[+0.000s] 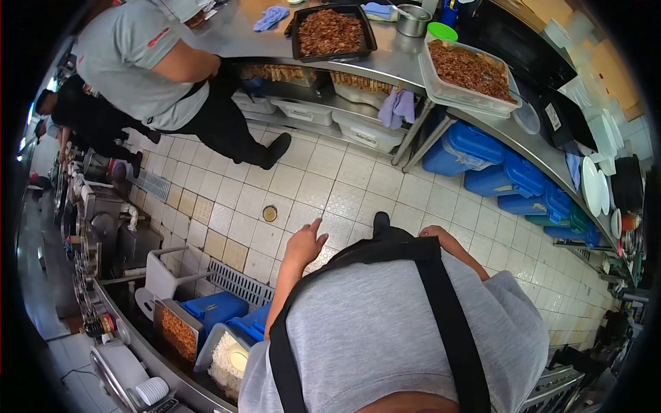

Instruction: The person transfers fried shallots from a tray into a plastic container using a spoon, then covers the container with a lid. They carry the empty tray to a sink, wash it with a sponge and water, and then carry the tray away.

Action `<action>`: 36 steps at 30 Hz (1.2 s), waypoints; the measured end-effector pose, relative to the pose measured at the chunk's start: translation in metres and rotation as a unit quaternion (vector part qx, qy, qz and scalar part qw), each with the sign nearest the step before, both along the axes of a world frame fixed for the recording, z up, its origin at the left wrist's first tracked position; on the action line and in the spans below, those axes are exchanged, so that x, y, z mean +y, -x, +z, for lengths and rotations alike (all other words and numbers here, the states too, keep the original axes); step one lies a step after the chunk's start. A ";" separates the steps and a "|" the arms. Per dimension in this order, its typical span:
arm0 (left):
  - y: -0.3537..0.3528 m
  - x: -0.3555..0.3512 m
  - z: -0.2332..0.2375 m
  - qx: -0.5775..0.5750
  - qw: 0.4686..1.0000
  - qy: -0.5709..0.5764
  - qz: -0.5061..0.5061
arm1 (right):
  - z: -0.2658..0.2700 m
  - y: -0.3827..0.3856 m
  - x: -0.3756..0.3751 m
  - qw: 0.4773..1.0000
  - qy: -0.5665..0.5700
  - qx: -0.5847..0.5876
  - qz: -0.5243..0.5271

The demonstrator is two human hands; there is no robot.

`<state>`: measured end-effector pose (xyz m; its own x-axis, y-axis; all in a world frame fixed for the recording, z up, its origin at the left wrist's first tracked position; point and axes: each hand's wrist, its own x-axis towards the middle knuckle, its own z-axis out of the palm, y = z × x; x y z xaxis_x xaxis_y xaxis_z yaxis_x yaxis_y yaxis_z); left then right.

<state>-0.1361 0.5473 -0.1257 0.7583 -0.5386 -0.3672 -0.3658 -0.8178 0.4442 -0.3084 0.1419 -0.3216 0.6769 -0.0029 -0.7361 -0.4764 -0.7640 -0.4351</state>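
My left hand [303, 242] hangs over the tiled floor [323, 186] in front of my body, fingers apart and holding nothing. Of my right arm only the bare forearm [455, 249] shows beside my grey shirt and black apron straps; the hand itself is hidden behind my body. Nothing lies within touch of either hand. The nearest things are a small round floor drain [270, 213] and my black shoe [381, 223].
A steel counter [396, 58] at the back bears a black tray of brown fried food [330, 32] and a clear tub of the same [469, 70]. Blue bins [475, 148] stand under it. A co-worker in a grey shirt [134, 62] leans at top left. Blue containers [217, 308] sit lower left.
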 end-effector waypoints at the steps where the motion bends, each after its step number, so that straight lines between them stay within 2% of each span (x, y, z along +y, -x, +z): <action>1: -0.011 -0.019 0.009 -0.005 1.000 -0.007 -0.005 | 0.006 -0.009 -0.009 0.998 0.014 -0.050 0.030; 3: -0.030 -0.051 0.017 -0.011 0.999 0.032 -0.007 | 0.020 -0.030 -0.023 0.984 0.044 -0.147 0.090; 5: -0.048 -0.079 0.015 -0.011 0.998 0.062 -0.016 | 0.039 -0.065 -0.028 0.979 0.065 -0.191 0.013; 7: -0.068 -0.102 0.015 -0.008 0.997 0.071 -0.022 | 0.081 -0.108 -0.030 0.944 0.101 -0.315 0.005; 10: -0.104 -0.123 0.024 0.008 0.994 0.105 0.008 | 0.164 -0.174 -0.023 0.918 0.098 -0.383 -0.029; 12: -0.134 -0.133 0.030 0.024 0.989 0.138 0.037 | 0.203 -0.216 -0.017 0.886 0.080 -0.456 -0.024; 13: -0.153 -0.135 0.028 -0.018 0.985 0.163 0.051 | 0.219 -0.237 -0.015 0.864 0.075 -0.497 -0.015; 14: -0.173 -0.139 0.032 -0.013 0.976 0.204 0.078 | 0.235 -0.259 -0.014 0.849 0.092 -0.521 -0.006; 16: -0.213 -0.144 0.040 -0.001 0.952 0.280 0.125 | 0.251 -0.302 -0.013 0.820 0.144 -0.554 -0.015; 18: -0.254 -0.148 0.038 0.112 0.886 0.393 0.218 | 0.255 -0.341 -0.015 0.792 0.220 -0.566 -0.055; 19: -0.274 -0.154 0.041 0.173 0.843 0.442 0.254 | 0.251 -0.359 -0.017 0.800 0.247 -0.542 -0.076; 21: -0.304 -0.160 0.046 0.224 0.813 0.468 0.265 | 0.232 -0.385 -0.023 0.812 0.307 -0.481 -0.126; 22: -0.317 -0.166 0.047 0.248 0.802 0.473 0.268 | 0.225 -0.390 -0.019 0.833 0.285 -0.472 -0.052; 23: -0.325 -0.172 0.050 0.265 0.812 0.456 0.250 | 0.221 -0.392 -0.013 0.851 0.257 -0.458 0.022; 25: -0.338 -0.186 0.050 0.295 0.832 0.415 0.221 | 0.232 -0.375 0.009 0.868 0.101 -0.486 0.034; 28: -0.352 -0.202 0.034 0.369 0.847 0.361 0.132 | 0.287 -0.345 -0.011 0.831 0.120 -0.538 -0.077; 30: -0.347 -0.220 0.039 0.395 0.845 0.350 0.087 | 0.324 -0.319 -0.068 0.792 0.304 -0.528 -0.040; 31: -0.343 -0.229 0.041 0.408 0.842 0.346 0.069 | 0.341 -0.305 -0.100 0.742 0.353 -0.566 -0.070; 33: -0.332 -0.250 0.045 0.422 0.838 0.344 0.036 | 0.348 -0.269 -0.172 0.738 0.473 -0.468 -0.112; 35: -0.321 -0.275 0.052 0.425 0.840 0.338 0.006 | 0.350 -0.241 -0.221 0.743 0.530 -0.372 -0.170; 36: -0.315 -0.288 0.057 0.423 0.841 0.336 -0.006 | 0.346 -0.231 -0.241 0.753 0.531 -0.358 -0.149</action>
<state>0.1791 0.2592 -0.0687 0.3706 -0.8464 -0.3823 0.3077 -0.2765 0.9104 -0.0779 -0.0991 0.0248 0.7516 -0.5638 0.3424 -0.6300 -0.7674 0.1192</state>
